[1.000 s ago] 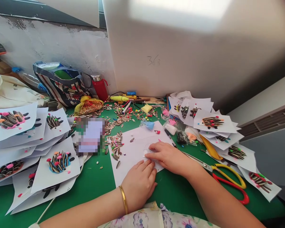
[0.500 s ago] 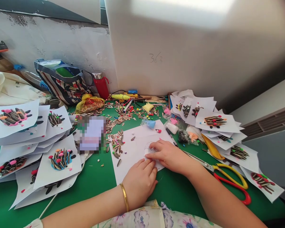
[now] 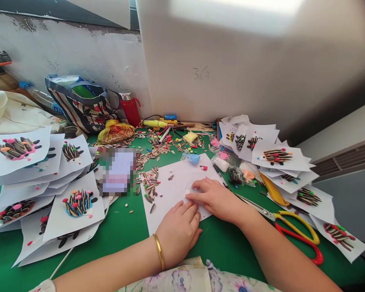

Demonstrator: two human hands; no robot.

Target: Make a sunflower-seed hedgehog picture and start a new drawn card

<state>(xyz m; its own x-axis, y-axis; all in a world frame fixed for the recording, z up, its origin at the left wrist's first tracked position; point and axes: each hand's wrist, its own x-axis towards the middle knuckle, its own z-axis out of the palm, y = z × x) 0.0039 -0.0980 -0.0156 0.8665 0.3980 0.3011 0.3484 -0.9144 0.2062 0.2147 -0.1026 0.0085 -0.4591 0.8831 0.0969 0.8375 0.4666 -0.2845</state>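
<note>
A sheet of white paper lies on the green tabletop in front of me. My left hand rests palm down along its near edge, fingers stretched out and holding nothing. Over the sheet, my right hand presses its fingertips on a round, dark-speckled patch; the hand covers part of it, and its fingers are apart. I cannot tell what the patch is made of. Striped sunflower seeds are heaped at the sheet's left edge, and one loose seed lies further in. A blue lump of clay sits at the top.
Cards with seed hedgehogs are stacked at left, and more cards at right. Red-and-yellow-handled scissors lie beside my right forearm. A pixelated phone, bagged black clay, a red flask and a bag stand around.
My view has shifted slightly, so the scene sits a little further right. Both hands stay on the paper in nearly the same pose.
</note>
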